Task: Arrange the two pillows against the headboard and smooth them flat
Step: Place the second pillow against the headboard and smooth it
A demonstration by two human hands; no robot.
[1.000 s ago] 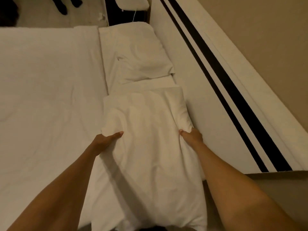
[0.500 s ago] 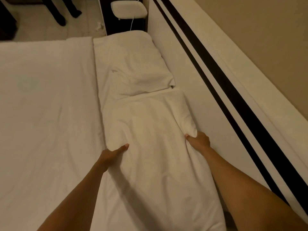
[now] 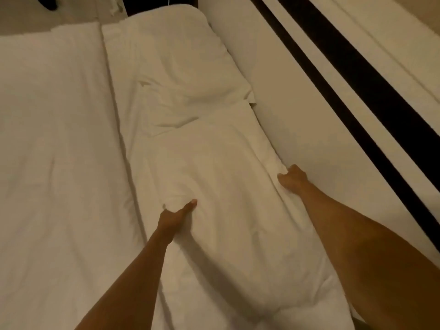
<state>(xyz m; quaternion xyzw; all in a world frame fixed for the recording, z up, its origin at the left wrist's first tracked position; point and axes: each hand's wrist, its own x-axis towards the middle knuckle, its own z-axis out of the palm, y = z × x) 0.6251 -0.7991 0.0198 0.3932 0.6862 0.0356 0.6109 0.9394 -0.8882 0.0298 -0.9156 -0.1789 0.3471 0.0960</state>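
lying across a white bed [image 3: 54, 151] beside a white headboard [image 3: 281, 96] with two dark stripes at right: two pillows, far pillow [image 3: 176, 67] upper centre, near pillow [image 3: 226, 210] centre, being pinched by left hand [image 3: 175, 216] and right hand [image 3: 291, 178].

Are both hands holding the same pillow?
Yes, the left hand grips the near pillow on its side toward the duvet, and the right hand pinches its edge beside the headboard.
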